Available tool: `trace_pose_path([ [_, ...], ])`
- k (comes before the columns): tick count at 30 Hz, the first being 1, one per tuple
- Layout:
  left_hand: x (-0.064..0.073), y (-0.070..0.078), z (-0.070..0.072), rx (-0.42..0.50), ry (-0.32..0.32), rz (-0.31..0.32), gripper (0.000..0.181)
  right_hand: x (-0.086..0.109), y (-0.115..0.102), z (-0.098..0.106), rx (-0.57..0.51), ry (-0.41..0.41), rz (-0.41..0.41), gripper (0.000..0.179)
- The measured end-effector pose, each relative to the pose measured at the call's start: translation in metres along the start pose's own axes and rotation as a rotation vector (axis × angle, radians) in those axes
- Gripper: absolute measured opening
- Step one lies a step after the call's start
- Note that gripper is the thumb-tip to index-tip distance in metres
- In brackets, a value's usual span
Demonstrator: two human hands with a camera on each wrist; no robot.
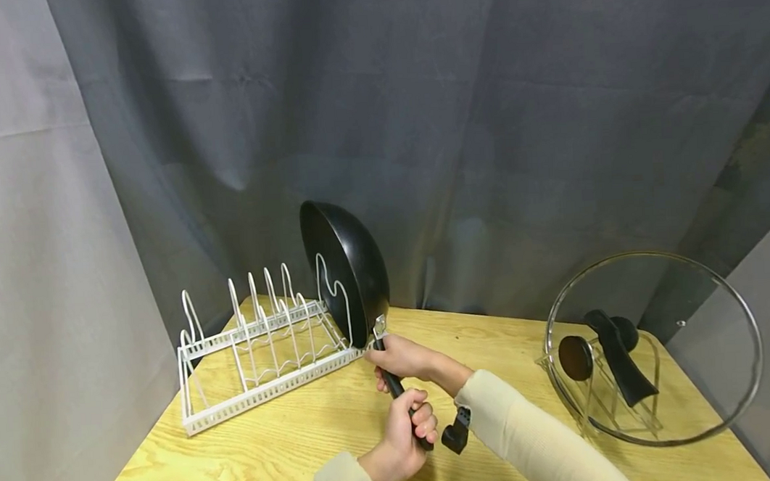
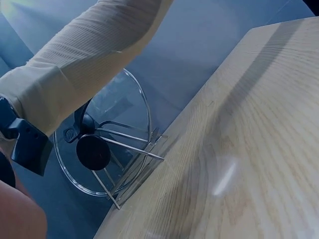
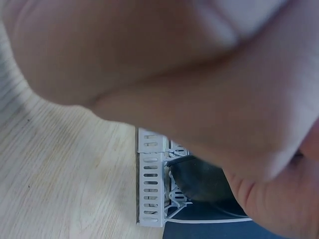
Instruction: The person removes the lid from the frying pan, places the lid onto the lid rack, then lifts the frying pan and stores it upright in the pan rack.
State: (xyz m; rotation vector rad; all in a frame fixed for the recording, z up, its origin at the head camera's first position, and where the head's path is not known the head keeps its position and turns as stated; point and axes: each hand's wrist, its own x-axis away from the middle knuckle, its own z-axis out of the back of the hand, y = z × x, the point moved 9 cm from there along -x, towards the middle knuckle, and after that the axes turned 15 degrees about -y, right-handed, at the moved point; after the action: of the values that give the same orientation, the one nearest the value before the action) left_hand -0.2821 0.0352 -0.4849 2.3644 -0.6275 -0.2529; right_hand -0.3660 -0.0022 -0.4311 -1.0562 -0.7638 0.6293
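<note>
A black wok (image 1: pixel 368 259) stands on its edge at the right end of a white wire rack (image 1: pixel 275 383), its inside facing left, with a looped divider along that side. My right hand (image 1: pixel 407 357) grips its black handle (image 1: pixel 394 385) close to the pan. Further down, near the handle's end, my left hand (image 1: pixel 405 435) holds on with curled fingers. The right wrist view shows the wok (image 3: pixel 202 181) beside the rack's slotted rail (image 3: pixel 151 184), partly hidden by fingers. Whether the wok's full weight rests on the rack cannot be told.
To the right, a large glass lid (image 1: pixel 749 323) with a metal rim leans in a wire stand (image 1: pixel 586 411), along with a black handle-like piece (image 1: pixel 620 359) and a round brown knob (image 1: pixel 575 357). Grey curtains (image 1: pixel 452 157) hang behind the wooden table (image 1: pixel 240 466).
</note>
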Motion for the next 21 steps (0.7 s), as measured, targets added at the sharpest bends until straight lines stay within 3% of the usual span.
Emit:
trace_pose_path([
  [21,-0.0104,0.0089,0.0012,0.025,-0.019,-0.010,0.035,-0.0095,0.0019,0.0095,0.004,-0.019,-0.044,0.027],
])
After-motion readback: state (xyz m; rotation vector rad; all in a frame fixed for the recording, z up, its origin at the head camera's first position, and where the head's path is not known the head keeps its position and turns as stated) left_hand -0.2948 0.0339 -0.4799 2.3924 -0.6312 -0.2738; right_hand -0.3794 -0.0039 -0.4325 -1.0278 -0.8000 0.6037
